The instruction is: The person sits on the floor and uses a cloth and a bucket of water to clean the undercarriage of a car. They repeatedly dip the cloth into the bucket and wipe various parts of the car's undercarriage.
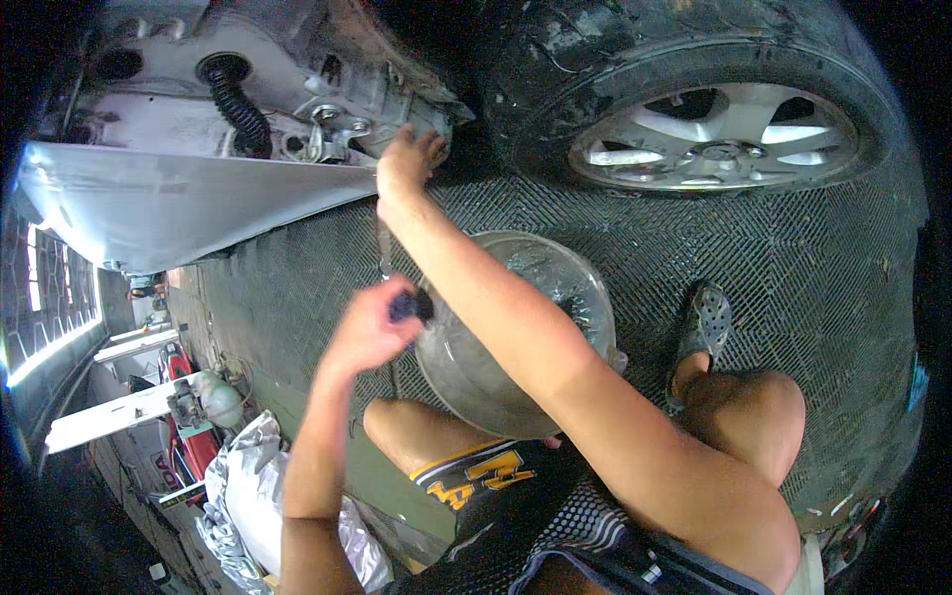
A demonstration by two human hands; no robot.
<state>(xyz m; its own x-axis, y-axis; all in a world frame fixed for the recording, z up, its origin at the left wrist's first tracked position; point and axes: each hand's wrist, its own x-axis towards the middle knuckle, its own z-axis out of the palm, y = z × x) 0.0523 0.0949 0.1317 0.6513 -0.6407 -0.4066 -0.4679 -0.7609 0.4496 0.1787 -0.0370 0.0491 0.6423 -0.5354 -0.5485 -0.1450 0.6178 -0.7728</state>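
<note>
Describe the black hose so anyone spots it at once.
Find the wheel at upper right, then go left past the right hand to the car's pale metal. Above the silver panel, the black hose curves down. Its ribbed surface sets it apart from the shiny fitting beside it.

A car body (169, 114) and wheel (719, 149) over ribbed matting (783, 238) suggest a vehicle workshop.

Here we have car door (198, 203) over on left, wheel (714, 139) on right; hose (234, 104) between door and car body (169, 94). Right grip (407, 164) up at body's edge, between door and wheel. Left grip (367, 327) nearer person, object (405, 306) in it, left of tub (466, 382). Tub on floor matting (645, 233), beneath right forearm (516, 317). Clog (711, 312) right of tub.
</note>
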